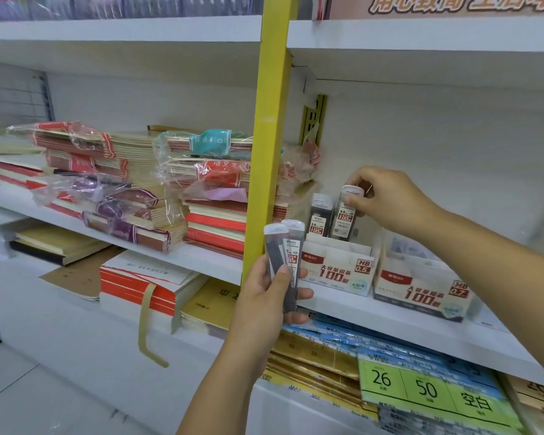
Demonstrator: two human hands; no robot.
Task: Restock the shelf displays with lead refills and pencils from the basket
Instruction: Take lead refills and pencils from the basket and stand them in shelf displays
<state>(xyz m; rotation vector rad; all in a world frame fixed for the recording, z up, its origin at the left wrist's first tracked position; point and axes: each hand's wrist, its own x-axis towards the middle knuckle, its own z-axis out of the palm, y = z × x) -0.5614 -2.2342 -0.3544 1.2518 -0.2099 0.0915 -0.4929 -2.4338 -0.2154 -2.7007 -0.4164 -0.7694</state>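
Right hand (390, 199) pinches a clear white-capped lead refill case (347, 215) upright into the white cardboard display box (336, 271) (apparently slotting it in); left hand (264, 306) has a grip on two spares (288, 262).

white cardboard hb 0.5 display box (336, 271) sits on the white shelf board (390, 323), left of the white cardboard 0.7 display box (421, 290). clear plastic lead refill cases (321, 215) stand in the former, at its rear.

— Where's the left hand (269, 298)?
— Lower centre of the frame. The forearm rises from the bottom edge, and thumb and curled fingers grip two lead refill cases (284, 255).
— And the right hand (387, 199)?
— Centre right. The arm reaches in from the right edge, fingertips pinching the top of one upright refill case (347, 211).
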